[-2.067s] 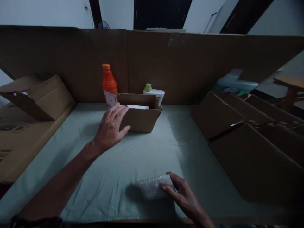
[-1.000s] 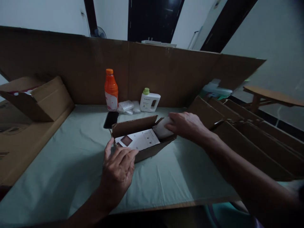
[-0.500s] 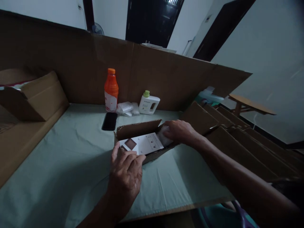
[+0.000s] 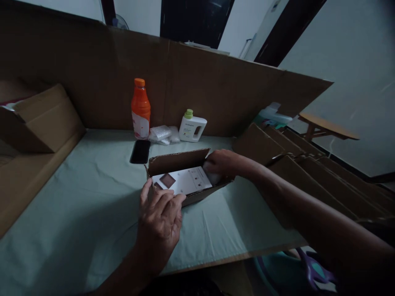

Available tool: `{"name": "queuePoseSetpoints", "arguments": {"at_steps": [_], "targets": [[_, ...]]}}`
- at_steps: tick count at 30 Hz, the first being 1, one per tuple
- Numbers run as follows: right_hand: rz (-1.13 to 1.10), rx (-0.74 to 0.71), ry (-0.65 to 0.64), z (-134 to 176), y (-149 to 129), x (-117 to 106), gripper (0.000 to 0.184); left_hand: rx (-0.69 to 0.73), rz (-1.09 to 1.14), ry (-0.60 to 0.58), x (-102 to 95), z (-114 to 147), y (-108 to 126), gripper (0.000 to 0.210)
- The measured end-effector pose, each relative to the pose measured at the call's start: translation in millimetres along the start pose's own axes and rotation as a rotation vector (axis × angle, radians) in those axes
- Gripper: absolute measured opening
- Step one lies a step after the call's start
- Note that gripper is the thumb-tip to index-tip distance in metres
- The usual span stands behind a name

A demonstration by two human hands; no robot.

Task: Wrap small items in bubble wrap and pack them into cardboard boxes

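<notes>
Two hands, left curled over corrugated box, right against filmy wrap, grip unclear, smooth carton

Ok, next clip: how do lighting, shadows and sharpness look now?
Head view: dim, cool light; a broad soft shadow on the cloth, to the left of the left hand; the bottle looks reasonably crisp, but the small print on the white box is unreadable; slanted verticals suggest wide-angle distortion; the top right corner falls dark.
</notes>
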State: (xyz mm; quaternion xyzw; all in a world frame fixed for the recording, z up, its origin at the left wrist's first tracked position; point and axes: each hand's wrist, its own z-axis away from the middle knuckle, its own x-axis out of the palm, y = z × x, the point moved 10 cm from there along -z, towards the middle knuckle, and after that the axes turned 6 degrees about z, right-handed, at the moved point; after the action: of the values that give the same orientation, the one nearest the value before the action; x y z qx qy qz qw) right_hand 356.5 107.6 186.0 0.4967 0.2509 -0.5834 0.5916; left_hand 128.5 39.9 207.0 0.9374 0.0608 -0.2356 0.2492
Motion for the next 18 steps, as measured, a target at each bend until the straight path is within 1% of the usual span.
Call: {"name": "queuePoseSetpoints", "arguments": {"at_steps": [3, 7, 11, 13, 16, 18], "targets": [[-0.001, -0.022, 0.010, 8.2, 5.2, 0.7, 0.027, -0.006, -0.003, 0.003, 0.3, -0.2, -0.2, 0.022], [0.089, 0.024, 0.059, 13.6, 3.6, -3.2, 0.031, -0.009, -0.018, 0.006, 0.8, 0.2, -0.1, 0.020], [0.135, -0.069, 0.048, 13.4, -12.7, -0.5, 0.033, -0.004, -0.019, -0.005, 2.9, 1.4, -0.7, 0.020], [0.126, -0.115, 0.069, 15.6, -15.6, -1.2, 0.033, 0.004, -0.022, -0.003, 3.0, 1.0, -0.5, 0.020], [0.097, -0.106, 0.167, 27.1, -4.3, -7.8, 0.033, 0.028, -0.011, 0.019, 0.2, 0.6, 2.0, 0.023], [0.029, -0.066, 0.272, 41.5, 11.1, -13.8, 0.031, 0.037, -0.003, 0.073, -6.2, 3.7, 3.1, 0.028]]}}
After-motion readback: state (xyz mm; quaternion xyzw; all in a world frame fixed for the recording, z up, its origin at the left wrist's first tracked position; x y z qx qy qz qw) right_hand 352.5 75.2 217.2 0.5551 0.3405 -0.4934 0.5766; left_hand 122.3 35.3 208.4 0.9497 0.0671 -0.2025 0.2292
